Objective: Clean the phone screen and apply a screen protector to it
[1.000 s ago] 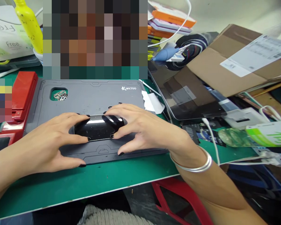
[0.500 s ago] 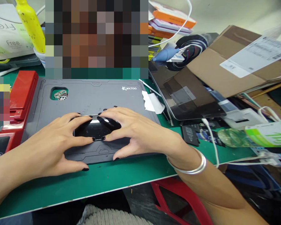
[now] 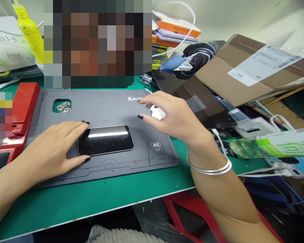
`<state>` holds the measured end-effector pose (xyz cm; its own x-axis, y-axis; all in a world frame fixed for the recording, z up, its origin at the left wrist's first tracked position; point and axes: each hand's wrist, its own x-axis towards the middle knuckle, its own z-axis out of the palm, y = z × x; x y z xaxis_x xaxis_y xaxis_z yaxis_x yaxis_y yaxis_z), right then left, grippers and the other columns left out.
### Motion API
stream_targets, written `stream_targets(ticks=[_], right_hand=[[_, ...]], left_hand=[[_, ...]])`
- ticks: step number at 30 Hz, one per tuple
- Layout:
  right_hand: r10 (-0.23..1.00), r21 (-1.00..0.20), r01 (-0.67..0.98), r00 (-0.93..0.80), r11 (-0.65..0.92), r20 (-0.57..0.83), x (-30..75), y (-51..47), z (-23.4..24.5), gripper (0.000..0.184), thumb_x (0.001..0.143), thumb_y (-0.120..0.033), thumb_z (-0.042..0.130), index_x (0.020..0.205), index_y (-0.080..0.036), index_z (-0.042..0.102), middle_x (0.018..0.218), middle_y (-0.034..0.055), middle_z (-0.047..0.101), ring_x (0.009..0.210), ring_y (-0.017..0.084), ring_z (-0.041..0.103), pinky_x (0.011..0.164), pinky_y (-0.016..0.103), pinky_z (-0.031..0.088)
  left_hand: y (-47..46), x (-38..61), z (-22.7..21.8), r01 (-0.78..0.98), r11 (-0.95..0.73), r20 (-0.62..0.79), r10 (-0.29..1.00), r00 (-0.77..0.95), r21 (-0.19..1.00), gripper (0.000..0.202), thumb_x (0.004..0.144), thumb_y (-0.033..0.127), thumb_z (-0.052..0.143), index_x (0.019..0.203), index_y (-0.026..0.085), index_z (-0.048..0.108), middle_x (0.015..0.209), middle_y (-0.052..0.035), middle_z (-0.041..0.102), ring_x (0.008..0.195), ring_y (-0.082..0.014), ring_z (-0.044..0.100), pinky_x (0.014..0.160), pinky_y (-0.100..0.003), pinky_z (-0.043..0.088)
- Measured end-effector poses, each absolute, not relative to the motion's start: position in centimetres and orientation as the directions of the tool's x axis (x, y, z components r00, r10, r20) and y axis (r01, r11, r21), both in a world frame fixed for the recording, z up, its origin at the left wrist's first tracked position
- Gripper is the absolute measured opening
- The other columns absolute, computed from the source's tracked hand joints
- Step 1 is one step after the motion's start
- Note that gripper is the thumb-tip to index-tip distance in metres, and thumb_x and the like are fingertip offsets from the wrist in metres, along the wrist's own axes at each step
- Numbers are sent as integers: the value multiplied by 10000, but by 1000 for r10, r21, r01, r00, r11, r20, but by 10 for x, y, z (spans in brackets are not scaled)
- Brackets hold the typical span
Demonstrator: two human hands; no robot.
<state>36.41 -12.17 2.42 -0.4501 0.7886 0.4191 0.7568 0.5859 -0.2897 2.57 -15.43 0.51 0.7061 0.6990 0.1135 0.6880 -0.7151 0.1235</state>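
A smartphone (image 3: 105, 143) lies flat on the grey work mat (image 3: 101, 116), its dark glass face up with a bright reflection across it. My left hand (image 3: 57, 143) holds the phone's left end, fingertips at the upper edge and thumb at the lower corner. Raised over the mat's right side is my right hand (image 3: 167, 113), thumb and fingers apart and nothing between them. Just behind its fingers shows a piece of white paper (image 3: 158, 112), partly covered.
On the left stands a red device (image 3: 25, 104). A laptop-like dark panel (image 3: 190, 98), a cardboard box (image 3: 233, 64) and a plastic bottle (image 3: 245, 147) crowd the right. A yellow squeeze bottle (image 3: 30, 32) is at the back left. Someone sits across the table.
My right hand has let go of the phone and moved up and to the right. My left hand stays at the phone's left end, its fingers drawn back from the screen.
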Motion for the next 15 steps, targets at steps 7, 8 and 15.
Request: stream_targets(ticks=[7,8,15], right_hand=[[917,-344,853,-329,391,226,373,-111,17,188,822,-189,554,945,-204,695,876,12,721,709,154,646,665,293,493],[907,-340,844,-354,414,227,371,-111,15,187,823,-192,556,945,-200,697,873,11,721,705,150,643,658,287,487],[705,-322,650,-498,689,505,347,-125,8,242,828,-108,473,851,-164,707,768,16,720,653,132,636,610,251,464]], left_hand=[[-153,26,1,677,-709,137,704,697,197,543,903,537,556,1305,179,489,1254,-170,624,1142,-370,603,956,-537,517],[-154,27,1,669,-716,153,697,700,201,530,908,521,558,1299,171,485,1252,-172,620,1144,-366,601,959,-528,517],[-158,33,5,648,-751,265,654,708,123,464,952,417,527,1308,142,416,1263,-185,554,1134,-330,593,929,-460,533]])
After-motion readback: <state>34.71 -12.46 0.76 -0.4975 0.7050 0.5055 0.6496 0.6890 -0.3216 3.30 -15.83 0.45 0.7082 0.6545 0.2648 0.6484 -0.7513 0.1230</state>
